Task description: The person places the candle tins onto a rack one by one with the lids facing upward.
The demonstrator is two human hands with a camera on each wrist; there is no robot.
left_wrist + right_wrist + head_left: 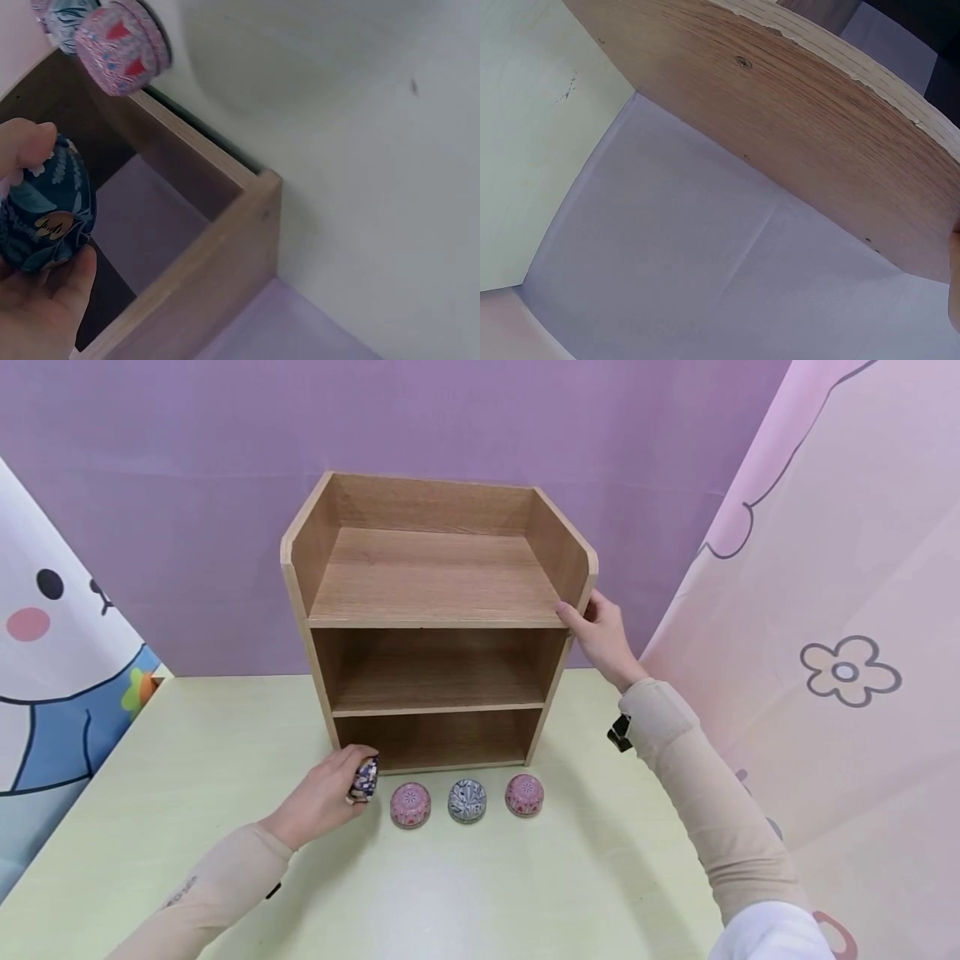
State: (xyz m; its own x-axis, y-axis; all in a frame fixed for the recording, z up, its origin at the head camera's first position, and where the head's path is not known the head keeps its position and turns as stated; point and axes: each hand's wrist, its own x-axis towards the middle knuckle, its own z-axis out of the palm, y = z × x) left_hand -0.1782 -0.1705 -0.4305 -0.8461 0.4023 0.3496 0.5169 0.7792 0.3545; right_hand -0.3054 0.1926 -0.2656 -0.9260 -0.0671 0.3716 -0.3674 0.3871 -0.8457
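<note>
My left hand [322,795] grips a small round tin [364,779] by its edges, beside the lower left front corner of a wooden shelf [438,708]. In the left wrist view the tin [56,206] is dark blue with a leaf and flower pattern, tilted between thumb and fingers. My right hand [606,637] holds the shelf's right side panel, thumb at the front edge and fingers round the outside. On the table before the shelf stand a pink tin [410,805], a grey-blue marbled tin [467,801] and another pink tin [524,795], in a row.
The shelf has an open top tier [435,577] and two compartments below, with no objects visible inside. It stands on a pale green table [465,893], near a purple cloth backdrop [450,418]. Printed cloths hang at the left [67,643] and right [847,585].
</note>
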